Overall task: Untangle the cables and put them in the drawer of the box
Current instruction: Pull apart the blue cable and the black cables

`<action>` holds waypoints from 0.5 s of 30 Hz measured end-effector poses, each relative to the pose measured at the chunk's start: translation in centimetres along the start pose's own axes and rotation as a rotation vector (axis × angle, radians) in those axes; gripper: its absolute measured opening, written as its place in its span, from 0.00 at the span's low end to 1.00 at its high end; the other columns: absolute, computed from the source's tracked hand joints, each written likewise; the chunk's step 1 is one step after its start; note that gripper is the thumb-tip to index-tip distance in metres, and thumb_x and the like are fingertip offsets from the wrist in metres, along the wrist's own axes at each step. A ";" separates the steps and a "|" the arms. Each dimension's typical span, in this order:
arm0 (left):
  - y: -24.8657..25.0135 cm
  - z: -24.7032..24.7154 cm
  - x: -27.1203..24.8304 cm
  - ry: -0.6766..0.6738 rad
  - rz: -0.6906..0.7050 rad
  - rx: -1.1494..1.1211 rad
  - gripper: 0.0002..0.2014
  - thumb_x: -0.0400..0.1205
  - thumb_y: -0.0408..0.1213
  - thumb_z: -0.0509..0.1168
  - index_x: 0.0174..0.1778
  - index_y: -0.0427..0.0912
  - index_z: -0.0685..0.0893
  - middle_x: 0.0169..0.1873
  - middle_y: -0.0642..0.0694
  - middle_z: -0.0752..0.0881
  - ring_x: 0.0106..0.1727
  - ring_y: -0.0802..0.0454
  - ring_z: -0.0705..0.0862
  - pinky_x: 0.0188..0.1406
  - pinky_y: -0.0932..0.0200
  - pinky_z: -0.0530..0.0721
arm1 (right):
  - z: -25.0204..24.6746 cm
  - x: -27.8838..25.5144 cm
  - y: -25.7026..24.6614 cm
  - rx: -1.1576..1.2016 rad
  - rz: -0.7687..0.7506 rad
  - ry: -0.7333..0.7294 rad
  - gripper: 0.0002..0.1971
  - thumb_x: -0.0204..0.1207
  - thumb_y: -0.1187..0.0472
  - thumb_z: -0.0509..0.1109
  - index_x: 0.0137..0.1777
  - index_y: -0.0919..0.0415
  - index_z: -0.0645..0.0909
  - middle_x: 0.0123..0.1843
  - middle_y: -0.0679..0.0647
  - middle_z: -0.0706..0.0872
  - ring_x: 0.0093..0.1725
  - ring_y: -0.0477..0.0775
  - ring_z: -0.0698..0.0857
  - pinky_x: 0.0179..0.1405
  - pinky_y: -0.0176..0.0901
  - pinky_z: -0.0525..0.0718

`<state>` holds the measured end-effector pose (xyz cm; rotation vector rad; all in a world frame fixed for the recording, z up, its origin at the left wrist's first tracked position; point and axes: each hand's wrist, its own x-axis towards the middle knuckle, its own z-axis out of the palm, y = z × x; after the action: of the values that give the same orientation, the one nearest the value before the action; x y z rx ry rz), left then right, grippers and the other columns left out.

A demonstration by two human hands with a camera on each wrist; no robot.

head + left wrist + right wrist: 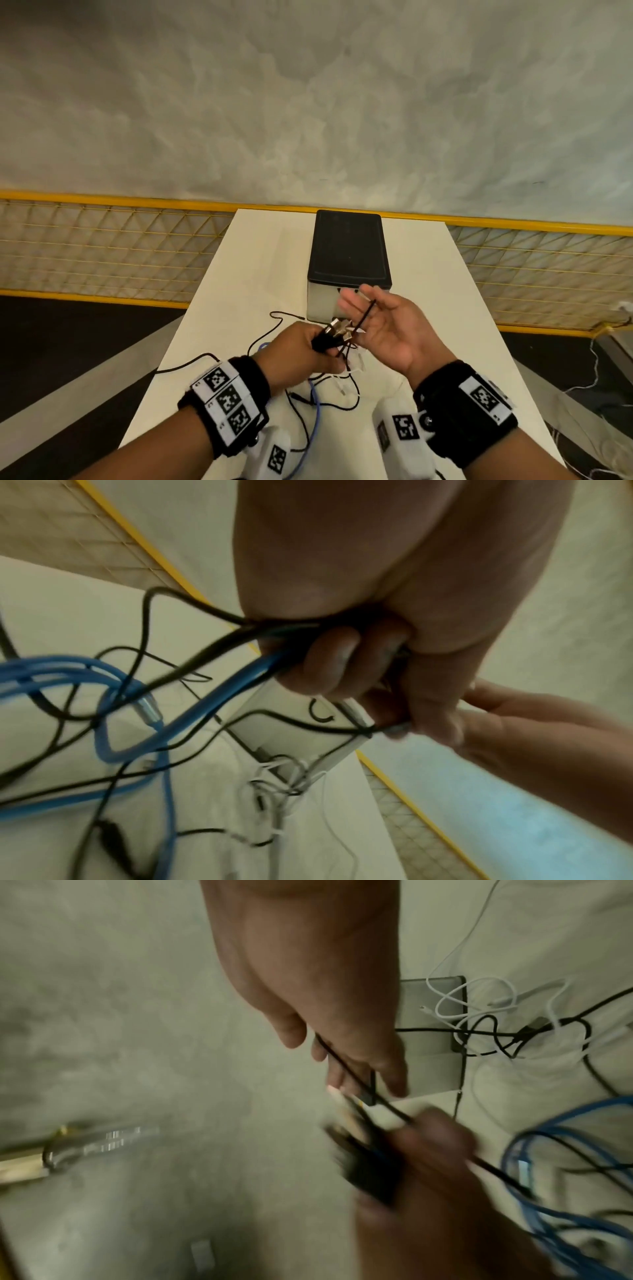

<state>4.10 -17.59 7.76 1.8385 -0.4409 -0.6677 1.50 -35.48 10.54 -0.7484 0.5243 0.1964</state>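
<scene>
Cables (317, 401): blue, black and white, tangled on white table (212, 342), nearest me. Left hand (298, 346) fisted round a bundle of plug ends above the tangle. Right hand (387, 329) fingers spread, thin black cable (366, 315) draped across them. Box (349, 253) beyond, drawer closed.

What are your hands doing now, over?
Left hand grips bunched cable plugs. Right hand open, thin black cable across its fingers. Black-lidded drawer box shut. Blue cable tangled.
</scene>
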 end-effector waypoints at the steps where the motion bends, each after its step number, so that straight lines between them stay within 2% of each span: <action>1: -0.8 -0.6 -0.6 -0.031 -0.037 0.049 0.14 0.71 0.29 0.78 0.28 0.48 0.81 0.23 0.56 0.78 0.27 0.59 0.74 0.30 0.65 0.73 | 0.0 0.1 -0.6 0.025 0.006 0.005 0.10 0.84 0.56 0.60 0.49 0.58 0.82 0.60 0.62 0.91 0.61 0.61 0.89 0.68 0.64 0.75; 3: -2.5 -2.0 -2.0 -0.107 -0.114 0.181 0.12 0.70 0.33 0.79 0.28 0.48 0.82 0.24 0.55 0.80 0.27 0.59 0.76 0.30 0.65 0.75 | -0.4 0.4 -1.5 0.041 0.008 0.009 0.13 0.85 0.54 0.59 0.46 0.57 0.82 0.58 0.60 0.92 0.59 0.58 0.90 0.68 0.62 0.75; 6: -4.8 -4.0 -4.6 -0.303 -0.234 0.395 0.10 0.67 0.38 0.79 0.27 0.51 0.84 0.28 0.53 0.84 0.31 0.59 0.81 0.39 0.60 0.80 | -1.1 0.9 -2.1 0.074 -0.035 0.045 0.11 0.87 0.55 0.57 0.49 0.56 0.80 0.52 0.58 0.94 0.50 0.55 0.93 0.59 0.61 0.80; 8: -5.5 -5.3 -5.7 -0.289 -0.287 0.388 0.08 0.66 0.40 0.79 0.29 0.51 0.86 0.31 0.51 0.85 0.33 0.58 0.83 0.42 0.60 0.81 | -1.4 1.0 -2.3 0.067 -0.048 0.081 0.09 0.87 0.56 0.58 0.54 0.54 0.80 0.51 0.58 0.94 0.52 0.57 0.92 0.56 0.62 0.82; 11: -4.2 -6.8 -5.9 -0.125 -0.234 0.318 0.13 0.67 0.43 0.80 0.38 0.40 0.88 0.33 0.49 0.87 0.35 0.58 0.83 0.41 0.62 0.80 | -1.9 1.3 -1.7 0.012 -0.057 0.075 0.08 0.87 0.56 0.59 0.55 0.54 0.80 0.50 0.59 0.94 0.53 0.58 0.92 0.53 0.62 0.84; 13: -1.7 -6.6 -5.2 0.081 -0.126 0.105 0.11 0.72 0.40 0.80 0.43 0.37 0.89 0.31 0.53 0.88 0.34 0.63 0.84 0.39 0.69 0.79 | -1.4 1.1 -0.9 -0.028 -0.056 0.055 0.07 0.86 0.56 0.60 0.54 0.54 0.80 0.51 0.60 0.93 0.53 0.59 0.91 0.52 0.62 0.84; 15: 0.9 -5.9 -3.8 0.321 -0.006 -0.032 0.08 0.75 0.38 0.78 0.45 0.38 0.89 0.31 0.53 0.90 0.34 0.65 0.84 0.38 0.71 0.80 | -0.9 1.0 -0.1 -0.060 -0.055 0.039 0.07 0.86 0.56 0.61 0.53 0.54 0.80 0.51 0.59 0.92 0.53 0.60 0.90 0.52 0.61 0.83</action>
<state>4.93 -11.36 11.08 1.8754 -0.2114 -0.3709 2.04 -36.19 9.57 -0.8252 0.5358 0.1471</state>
